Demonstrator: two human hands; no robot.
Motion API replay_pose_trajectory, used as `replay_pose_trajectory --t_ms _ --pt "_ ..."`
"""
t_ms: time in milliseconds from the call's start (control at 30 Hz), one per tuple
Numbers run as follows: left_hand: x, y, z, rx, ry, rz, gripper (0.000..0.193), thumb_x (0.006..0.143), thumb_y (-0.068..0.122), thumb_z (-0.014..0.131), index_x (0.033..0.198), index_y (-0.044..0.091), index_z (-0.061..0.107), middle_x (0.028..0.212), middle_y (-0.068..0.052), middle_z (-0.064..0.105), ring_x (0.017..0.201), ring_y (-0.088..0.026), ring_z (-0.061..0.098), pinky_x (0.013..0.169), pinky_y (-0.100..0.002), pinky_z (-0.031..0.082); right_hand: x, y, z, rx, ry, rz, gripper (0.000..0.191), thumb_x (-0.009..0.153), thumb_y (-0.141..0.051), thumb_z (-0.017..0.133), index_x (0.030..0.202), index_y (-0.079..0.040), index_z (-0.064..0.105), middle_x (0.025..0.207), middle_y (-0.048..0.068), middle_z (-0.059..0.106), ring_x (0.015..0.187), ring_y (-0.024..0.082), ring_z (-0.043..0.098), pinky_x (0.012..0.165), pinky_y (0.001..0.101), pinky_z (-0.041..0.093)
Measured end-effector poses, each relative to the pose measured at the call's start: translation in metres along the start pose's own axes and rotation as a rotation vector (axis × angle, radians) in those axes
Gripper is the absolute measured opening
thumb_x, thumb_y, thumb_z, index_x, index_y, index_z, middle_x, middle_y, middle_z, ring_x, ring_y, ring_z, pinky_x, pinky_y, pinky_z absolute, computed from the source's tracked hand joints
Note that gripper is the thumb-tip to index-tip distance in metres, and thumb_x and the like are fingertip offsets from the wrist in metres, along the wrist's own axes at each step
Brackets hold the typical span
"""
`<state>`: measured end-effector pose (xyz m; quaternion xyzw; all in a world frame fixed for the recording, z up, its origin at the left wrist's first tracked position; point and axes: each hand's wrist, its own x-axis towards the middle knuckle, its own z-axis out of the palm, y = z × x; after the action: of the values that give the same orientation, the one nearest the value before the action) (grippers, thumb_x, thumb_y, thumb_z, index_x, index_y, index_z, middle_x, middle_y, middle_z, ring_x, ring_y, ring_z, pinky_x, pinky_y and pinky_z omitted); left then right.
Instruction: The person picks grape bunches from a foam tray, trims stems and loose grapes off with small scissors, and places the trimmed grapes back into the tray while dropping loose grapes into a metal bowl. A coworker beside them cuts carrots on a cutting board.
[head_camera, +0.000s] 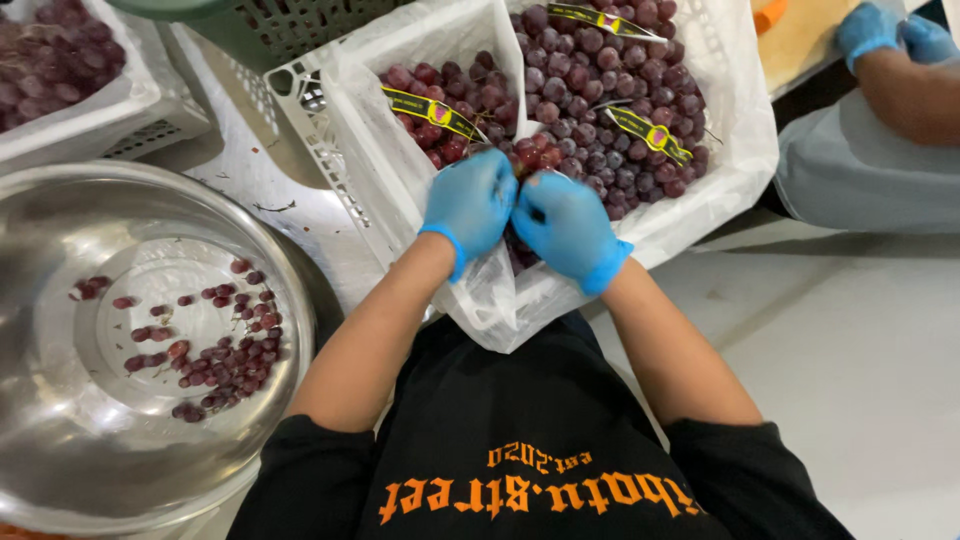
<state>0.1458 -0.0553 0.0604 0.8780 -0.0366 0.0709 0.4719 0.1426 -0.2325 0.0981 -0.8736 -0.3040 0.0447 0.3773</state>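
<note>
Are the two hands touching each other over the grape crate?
Touching. The head view shows the left hand and right hand, both in blue gloves, pressed together at the fingertips on a bunch of red grapes at the crate's near edge.

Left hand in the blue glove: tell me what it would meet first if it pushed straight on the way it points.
The left hand points up-frame into the plastic-lined white crate. It would probably first meet the red grape bunch with the yellow band; depth is unclear.

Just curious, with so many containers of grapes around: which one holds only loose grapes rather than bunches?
The round steel bowl at the left. Only scattered single red grapes lie on its bottom; the white crates hold full bunches.
</note>
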Motion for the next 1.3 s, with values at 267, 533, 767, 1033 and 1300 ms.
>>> replay_pose_trajectory --t_ms 267,533,767,1033,1300 --pt "0.004 0.006 -0.013 -0.171 -0.059 -0.075 0.016 0.093 0.024 0.062 0.093 0.007 0.063 0.085 -0.016 0.067 0.078 -0.038 0.064 0.069 -0.046 0.051 -0.013 0.024 -0.021 0.358 0.151 0.392 0.014 0.097 -0.011 0.065 0.087 -0.002 0.063 0.083 0.005 0.061 0.075 0.015 0.057 0.068 0.0287 0.049" --pt "0.001 0.013 -0.021 -0.257 -0.052 -0.067 0.015 0.096 0.02 0.063 0.096 0.005 0.062 0.081 -0.016 0.063 0.072 -0.032 0.062 0.068 -0.04 0.05 -0.018 0.024 -0.053 1.363 -0.007 0.486 0.032 0.085 -0.012 0.063 0.116 -0.003 0.064 0.103 0.011 0.067 0.089 0.021 0.063 0.077 0.0334 0.051" --pt "-0.001 0.014 -0.027 -0.327 -0.106 -0.088 0.017 0.096 0.02 0.063 0.096 0.003 0.061 0.08 -0.013 0.063 0.069 -0.027 0.061 0.067 -0.037 0.05 -0.017 -0.017 -0.018 -0.255 -0.165 0.036 0.039 0.082 -0.026 0.075 0.117 -0.009 0.071 0.088 0.011 0.064 0.08 0.029 0.063 0.071 0.0416 0.051" --pt "0.0 0.013 -0.024 -0.315 -0.083 -0.097 0.017 0.097 0.021 0.064 0.096 0.004 0.062 0.08 -0.012 0.062 0.069 -0.024 0.059 0.067 -0.035 0.05 -0.016 -0.008 -0.019 -0.262 -0.109 0.089 0.025 0.083 -0.03 0.079 0.096 -0.012 0.069 0.087 0.008 0.064 0.078 0.031 0.065 0.067 0.0422 0.053" --pt "0.0 0.013 -0.026 -0.373 -0.1 -0.106 0.018 0.096 0.022 0.063 0.095 0.004 0.063 0.079 -0.01 0.065 0.069 -0.021 0.061 0.067 -0.034 0.051 -0.001 -0.032 -0.013 -0.345 -0.113 0.198 0.025 0.08 -0.026 0.082 0.096 -0.011 0.069 0.083 0.008 0.063 0.074 0.028 0.064 0.065 0.0421 0.051"
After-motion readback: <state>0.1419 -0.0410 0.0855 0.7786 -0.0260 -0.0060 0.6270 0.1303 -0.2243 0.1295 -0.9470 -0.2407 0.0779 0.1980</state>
